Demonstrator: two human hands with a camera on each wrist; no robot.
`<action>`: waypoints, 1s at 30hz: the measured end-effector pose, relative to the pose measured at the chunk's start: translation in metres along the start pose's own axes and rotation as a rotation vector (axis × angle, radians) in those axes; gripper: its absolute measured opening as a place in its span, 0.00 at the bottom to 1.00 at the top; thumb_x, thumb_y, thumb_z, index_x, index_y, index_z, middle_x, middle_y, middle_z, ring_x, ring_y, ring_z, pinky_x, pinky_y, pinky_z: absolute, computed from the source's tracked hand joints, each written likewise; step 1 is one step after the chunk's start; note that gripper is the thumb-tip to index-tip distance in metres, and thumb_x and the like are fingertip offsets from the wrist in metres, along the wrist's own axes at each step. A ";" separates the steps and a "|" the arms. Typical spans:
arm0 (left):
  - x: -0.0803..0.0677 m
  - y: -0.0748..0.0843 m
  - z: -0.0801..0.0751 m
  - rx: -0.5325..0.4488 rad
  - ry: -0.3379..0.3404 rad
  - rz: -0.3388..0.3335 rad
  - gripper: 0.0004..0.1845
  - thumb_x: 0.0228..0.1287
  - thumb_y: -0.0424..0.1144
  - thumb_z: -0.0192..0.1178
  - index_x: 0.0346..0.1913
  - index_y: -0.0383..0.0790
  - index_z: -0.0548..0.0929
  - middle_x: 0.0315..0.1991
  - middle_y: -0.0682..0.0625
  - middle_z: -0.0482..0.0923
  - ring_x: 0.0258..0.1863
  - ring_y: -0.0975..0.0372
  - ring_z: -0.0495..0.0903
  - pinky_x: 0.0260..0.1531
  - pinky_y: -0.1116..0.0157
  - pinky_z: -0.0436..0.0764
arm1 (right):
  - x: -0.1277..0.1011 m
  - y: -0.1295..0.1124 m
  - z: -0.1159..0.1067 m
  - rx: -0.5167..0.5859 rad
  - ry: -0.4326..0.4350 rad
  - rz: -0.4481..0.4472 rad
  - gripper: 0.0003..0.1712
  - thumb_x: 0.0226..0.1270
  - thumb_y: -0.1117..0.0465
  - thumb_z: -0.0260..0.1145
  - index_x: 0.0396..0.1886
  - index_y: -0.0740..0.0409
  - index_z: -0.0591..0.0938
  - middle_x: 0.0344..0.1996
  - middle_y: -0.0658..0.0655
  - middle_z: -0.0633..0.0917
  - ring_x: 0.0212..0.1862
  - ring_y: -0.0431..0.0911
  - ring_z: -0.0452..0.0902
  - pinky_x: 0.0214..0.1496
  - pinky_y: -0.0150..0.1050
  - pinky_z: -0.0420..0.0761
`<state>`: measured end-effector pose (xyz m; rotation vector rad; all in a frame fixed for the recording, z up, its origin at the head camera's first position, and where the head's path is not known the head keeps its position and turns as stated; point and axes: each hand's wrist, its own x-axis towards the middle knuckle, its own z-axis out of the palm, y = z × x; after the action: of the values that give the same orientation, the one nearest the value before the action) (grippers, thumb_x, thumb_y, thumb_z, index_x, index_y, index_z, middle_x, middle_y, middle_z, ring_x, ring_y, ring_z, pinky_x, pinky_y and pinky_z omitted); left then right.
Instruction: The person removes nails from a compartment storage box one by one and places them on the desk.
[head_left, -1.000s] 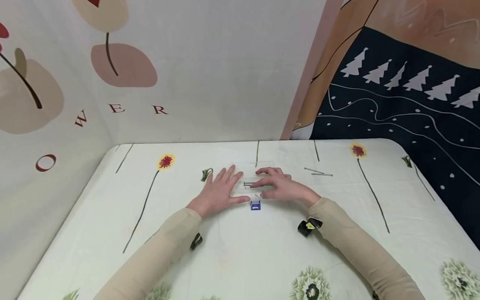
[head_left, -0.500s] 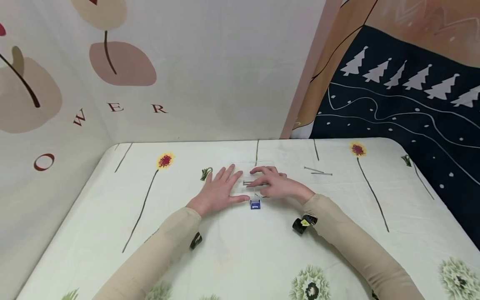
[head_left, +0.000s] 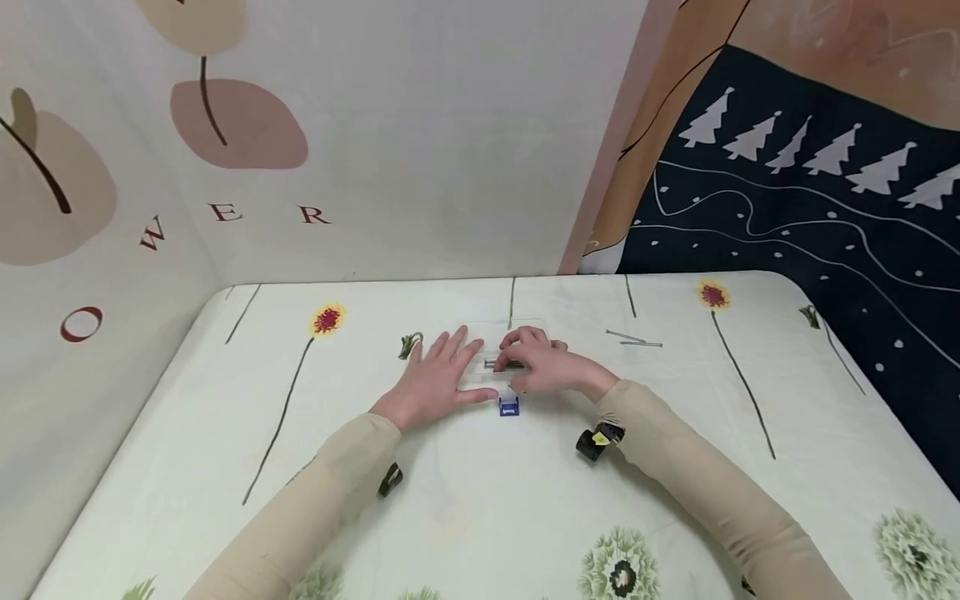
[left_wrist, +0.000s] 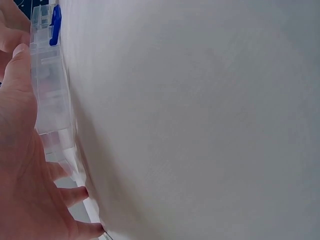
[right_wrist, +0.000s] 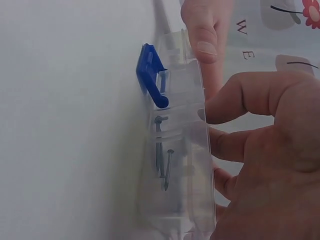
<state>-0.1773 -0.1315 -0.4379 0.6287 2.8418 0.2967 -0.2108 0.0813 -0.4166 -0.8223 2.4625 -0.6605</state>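
The table (head_left: 172, 467) wears a white tablecloth (head_left: 487, 508) printed with red-and-yellow flowers (head_left: 327, 319) and green blooms (head_left: 619, 560). Behind it hangs a pale curtain (head_left: 435, 142) bearing pink and beige shapes (head_left: 255, 121) and dark red letters (head_left: 313, 215); over to the right, navy fabric (head_left: 750, 212) shows white fir trees (head_left: 789, 147).

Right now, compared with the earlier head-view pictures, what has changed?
The right hand has moved leftward over the clear box, toward the left hand, its fingers curling in more; whether it grips anything is unclear. The left hand stays spread at the box's left side, and the loose nails lie where they did.
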 end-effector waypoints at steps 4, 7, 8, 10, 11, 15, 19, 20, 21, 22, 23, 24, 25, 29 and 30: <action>0.000 0.000 -0.001 -0.001 -0.002 -0.003 0.47 0.62 0.72 0.48 0.76 0.47 0.55 0.77 0.42 0.41 0.73 0.43 0.45 0.64 0.35 0.44 | 0.002 -0.001 0.001 0.004 0.015 0.012 0.14 0.59 0.64 0.61 0.45 0.50 0.82 0.64 0.58 0.65 0.69 0.60 0.47 0.61 0.69 0.50; 0.000 0.000 -0.001 -0.002 -0.003 -0.003 0.47 0.62 0.72 0.48 0.76 0.47 0.55 0.77 0.42 0.41 0.73 0.43 0.45 0.64 0.35 0.44 | 0.002 -0.001 0.003 0.021 0.039 0.023 0.12 0.59 0.64 0.61 0.43 0.50 0.82 0.64 0.59 0.66 0.69 0.60 0.48 0.61 0.69 0.49; -0.001 0.000 -0.001 -0.004 -0.003 -0.004 0.47 0.62 0.72 0.48 0.76 0.47 0.55 0.77 0.42 0.41 0.73 0.43 0.45 0.64 0.36 0.44 | 0.002 -0.001 0.003 0.026 0.049 0.026 0.12 0.59 0.64 0.61 0.43 0.51 0.83 0.64 0.60 0.66 0.69 0.60 0.48 0.61 0.69 0.50; -0.001 0.000 -0.001 -0.006 -0.002 -0.004 0.47 0.62 0.72 0.48 0.76 0.47 0.55 0.77 0.42 0.40 0.73 0.43 0.45 0.64 0.35 0.44 | 0.002 -0.001 0.004 0.044 0.066 0.032 0.10 0.61 0.63 0.61 0.42 0.51 0.83 0.63 0.60 0.67 0.68 0.61 0.49 0.61 0.68 0.50; -0.001 -0.001 0.000 -0.006 -0.002 -0.004 0.47 0.62 0.72 0.48 0.76 0.47 0.55 0.77 0.42 0.40 0.73 0.43 0.45 0.64 0.35 0.44 | 0.002 -0.001 0.005 0.052 0.073 0.035 0.10 0.62 0.63 0.61 0.41 0.51 0.83 0.63 0.60 0.68 0.68 0.61 0.50 0.61 0.68 0.50; 0.000 -0.001 0.000 -0.006 0.000 -0.001 0.47 0.62 0.72 0.47 0.76 0.47 0.54 0.77 0.42 0.40 0.73 0.43 0.45 0.64 0.35 0.44 | 0.001 -0.001 0.005 0.088 0.105 0.033 0.07 0.65 0.61 0.62 0.40 0.51 0.84 0.61 0.61 0.69 0.67 0.61 0.52 0.60 0.68 0.52; 0.000 -0.001 0.000 -0.006 -0.003 -0.004 0.47 0.62 0.72 0.47 0.77 0.47 0.54 0.77 0.42 0.40 0.73 0.43 0.45 0.64 0.36 0.43 | 0.001 -0.001 0.006 0.127 0.139 0.036 0.05 0.65 0.61 0.64 0.38 0.51 0.85 0.59 0.60 0.72 0.67 0.61 0.53 0.60 0.68 0.53; 0.000 0.000 0.000 -0.006 -0.004 -0.004 0.47 0.62 0.72 0.47 0.77 0.47 0.54 0.77 0.42 0.40 0.73 0.43 0.45 0.64 0.36 0.43 | 0.001 -0.001 0.006 0.141 0.147 0.043 0.05 0.65 0.61 0.65 0.37 0.51 0.85 0.59 0.59 0.72 0.67 0.61 0.53 0.60 0.68 0.53; 0.000 0.000 0.000 -0.005 -0.005 -0.004 0.47 0.62 0.72 0.47 0.77 0.47 0.54 0.77 0.42 0.40 0.73 0.43 0.45 0.64 0.35 0.43 | 0.001 -0.001 0.007 0.157 0.153 0.051 0.04 0.65 0.61 0.65 0.37 0.51 0.85 0.58 0.59 0.73 0.67 0.60 0.53 0.61 0.68 0.52; -0.001 0.000 0.000 -0.006 -0.008 -0.006 0.47 0.62 0.72 0.47 0.77 0.47 0.54 0.77 0.42 0.40 0.73 0.43 0.45 0.64 0.36 0.43 | 0.001 -0.001 0.007 0.168 0.161 0.056 0.04 0.64 0.61 0.65 0.36 0.51 0.85 0.58 0.58 0.73 0.67 0.60 0.53 0.61 0.68 0.51; -0.001 0.000 0.000 -0.006 -0.009 -0.006 0.47 0.62 0.72 0.47 0.77 0.47 0.54 0.77 0.42 0.40 0.73 0.43 0.44 0.64 0.36 0.43 | 0.001 -0.002 0.007 0.183 0.169 0.061 0.04 0.64 0.61 0.66 0.35 0.51 0.86 0.58 0.58 0.74 0.67 0.60 0.53 0.61 0.69 0.50; -0.001 0.000 -0.001 -0.006 -0.011 -0.007 0.47 0.62 0.72 0.47 0.77 0.47 0.54 0.77 0.42 0.40 0.73 0.43 0.44 0.64 0.36 0.43 | 0.000 -0.002 0.008 0.194 0.177 0.066 0.03 0.64 0.62 0.66 0.35 0.52 0.86 0.58 0.58 0.74 0.68 0.60 0.52 0.62 0.69 0.49; -0.001 0.000 0.000 -0.005 -0.010 -0.007 0.47 0.62 0.72 0.47 0.77 0.47 0.54 0.77 0.42 0.40 0.73 0.43 0.44 0.64 0.36 0.43 | 0.000 -0.002 0.008 0.204 0.184 0.071 0.03 0.64 0.62 0.66 0.34 0.52 0.86 0.57 0.57 0.74 0.68 0.59 0.52 0.62 0.69 0.48; 0.000 0.000 0.000 -0.004 -0.012 -0.007 0.47 0.62 0.72 0.48 0.77 0.47 0.53 0.77 0.42 0.39 0.73 0.43 0.44 0.65 0.36 0.43 | 0.001 -0.003 0.010 0.227 0.214 0.085 0.02 0.62 0.62 0.67 0.33 0.53 0.86 0.56 0.55 0.77 0.68 0.58 0.53 0.63 0.69 0.46; 0.000 -0.001 0.001 -0.004 -0.013 -0.008 0.47 0.62 0.72 0.48 0.77 0.47 0.53 0.77 0.42 0.39 0.73 0.43 0.44 0.65 0.36 0.43 | 0.001 -0.003 0.010 0.229 0.218 0.087 0.02 0.62 0.62 0.68 0.33 0.53 0.86 0.55 0.55 0.78 0.68 0.58 0.53 0.63 0.69 0.47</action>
<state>-0.1774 -0.1320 -0.4386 0.6165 2.8303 0.2953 -0.2045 0.0755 -0.4227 -0.5780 2.5334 -1.0243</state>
